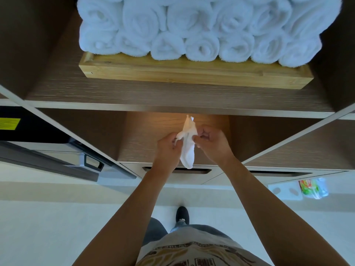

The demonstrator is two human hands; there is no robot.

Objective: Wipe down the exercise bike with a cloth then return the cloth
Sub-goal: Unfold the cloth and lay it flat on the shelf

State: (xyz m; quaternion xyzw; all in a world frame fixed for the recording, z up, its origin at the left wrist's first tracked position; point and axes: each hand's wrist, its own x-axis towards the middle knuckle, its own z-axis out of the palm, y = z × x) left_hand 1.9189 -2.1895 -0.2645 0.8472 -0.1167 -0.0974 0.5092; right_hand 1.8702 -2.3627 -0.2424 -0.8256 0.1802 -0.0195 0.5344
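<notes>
A small white cloth (188,143) hangs crumpled between my two hands, in front of a brown shelf unit. My left hand (169,148) pinches its left side and my right hand (211,143) pinches its right edge. The cloth's top corner sticks up and its lower end dangles below my hands. No exercise bike is in view.
A wooden tray (172,71) stacked with several rolled white towels (201,25) sits on the upper shelf. Under my hands is a lit lower shelf (153,129), then drawer slots (192,170). A dark appliance (48,143) stands at left. A colourful packet (313,189) lies at right.
</notes>
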